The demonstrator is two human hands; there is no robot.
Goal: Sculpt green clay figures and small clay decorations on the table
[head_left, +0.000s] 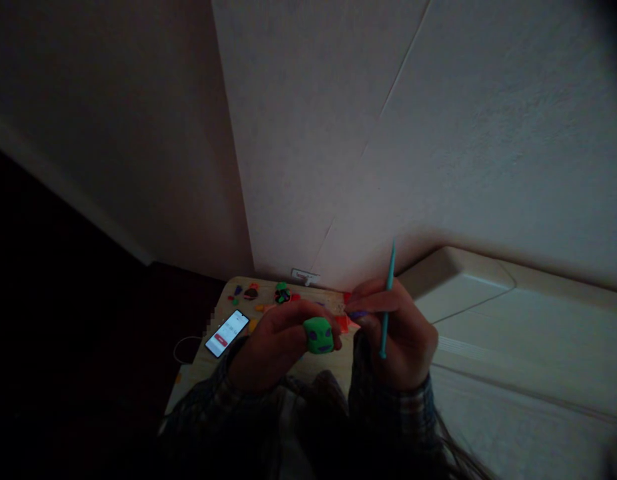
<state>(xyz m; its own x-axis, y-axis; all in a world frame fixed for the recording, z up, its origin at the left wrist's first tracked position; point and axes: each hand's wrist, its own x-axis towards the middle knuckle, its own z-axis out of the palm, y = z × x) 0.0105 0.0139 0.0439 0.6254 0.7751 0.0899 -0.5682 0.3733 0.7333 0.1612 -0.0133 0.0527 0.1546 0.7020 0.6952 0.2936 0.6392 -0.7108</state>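
Between the fingers of my left hand (276, 343) is a green modelling-clay head (318, 335); dark purple pieces form its eyes and mouth. My right hand (401, 333), just to the right of it, is closed around a teal modelling tool (388, 300), which stands nearly upright with its pointed end up. A small lump of purple clay (357, 314) shows at the fingertips of the same hand. The two hands are apart, above a small wooden table (201, 380).
A lit phone (227, 333) lies on the table's left side, with a white cable (181, 347) beyond the edge. Small coloured clay pieces (251, 292) and a dark round item (282, 295) lie near the back. The wall (313, 167) rises behind; a pale headboard (488, 300) is at the right.
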